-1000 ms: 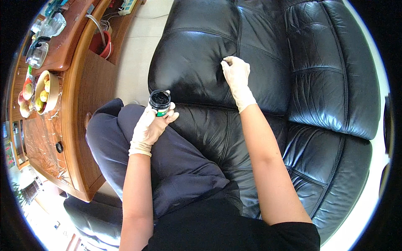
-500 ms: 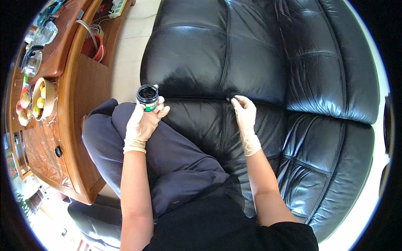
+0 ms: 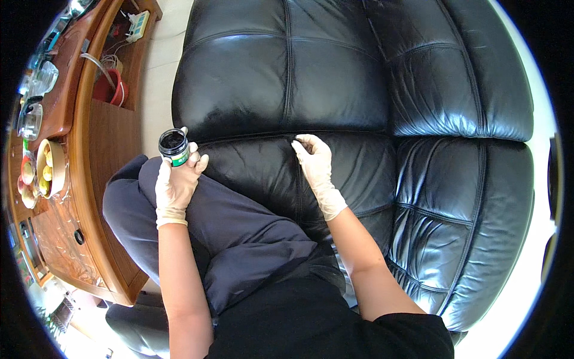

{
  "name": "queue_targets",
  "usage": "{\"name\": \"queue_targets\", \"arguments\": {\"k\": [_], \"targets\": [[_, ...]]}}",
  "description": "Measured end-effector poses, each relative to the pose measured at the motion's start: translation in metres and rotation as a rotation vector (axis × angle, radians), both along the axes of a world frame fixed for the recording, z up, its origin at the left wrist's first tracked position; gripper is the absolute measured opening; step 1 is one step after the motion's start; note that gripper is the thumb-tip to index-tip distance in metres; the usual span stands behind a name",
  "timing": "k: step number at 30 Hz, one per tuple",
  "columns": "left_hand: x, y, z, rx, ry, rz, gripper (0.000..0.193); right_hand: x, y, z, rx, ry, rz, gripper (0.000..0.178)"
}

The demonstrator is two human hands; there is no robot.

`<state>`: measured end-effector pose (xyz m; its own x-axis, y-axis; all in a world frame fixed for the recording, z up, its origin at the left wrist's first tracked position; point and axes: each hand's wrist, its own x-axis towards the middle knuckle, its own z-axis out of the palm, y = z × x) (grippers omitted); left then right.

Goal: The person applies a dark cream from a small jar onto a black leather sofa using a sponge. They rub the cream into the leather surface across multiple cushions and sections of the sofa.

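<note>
My left hand (image 3: 178,186), in a pale thin glove, grips an open jar (image 3: 179,160) with a black rim and a green label. Dark stuff fills the jar, which is held over my raised leg. My right hand (image 3: 317,163), gloved the same way, is closed with its fingertips pinched together. A small dark thing seems to sit between those fingertips, too little to make out. That hand is at the near seat of the black leather sofa (image 3: 335,90), just by the seam between two cushions. Whether the fingertips press on the leather I cannot tell.
On my left stands a wooden table (image 3: 110,197). It carries a round box of fruit (image 3: 57,169), a glass pitcher (image 3: 31,121) and a small black round lid (image 3: 79,237). A red bucket (image 3: 113,90) and a power strip (image 3: 138,27) are on its lower shelf.
The whole view has shifted, so sofa and table appear further left. My right hand has turned, its fingertips now pointing more to the left at the seam. The left hand still holds the jar.
</note>
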<state>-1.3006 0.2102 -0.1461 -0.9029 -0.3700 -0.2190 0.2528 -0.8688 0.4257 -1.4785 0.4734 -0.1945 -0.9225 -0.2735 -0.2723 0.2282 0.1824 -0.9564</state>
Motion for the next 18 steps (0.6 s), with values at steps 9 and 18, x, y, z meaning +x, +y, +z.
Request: {"name": "queue_targets", "arguments": {"k": [9, 18], "targets": [[0.001, -0.001, -0.001, -0.012, 0.007, -0.017, 0.081, -0.020, 0.006, -0.018, 0.199, 0.218, -0.040, 0.013], [-0.001, -0.002, 0.000, 0.007, 0.091, -0.065, 0.082, -0.078, -0.032, -0.005, 0.595, 0.666, 0.061, 0.015]]}}
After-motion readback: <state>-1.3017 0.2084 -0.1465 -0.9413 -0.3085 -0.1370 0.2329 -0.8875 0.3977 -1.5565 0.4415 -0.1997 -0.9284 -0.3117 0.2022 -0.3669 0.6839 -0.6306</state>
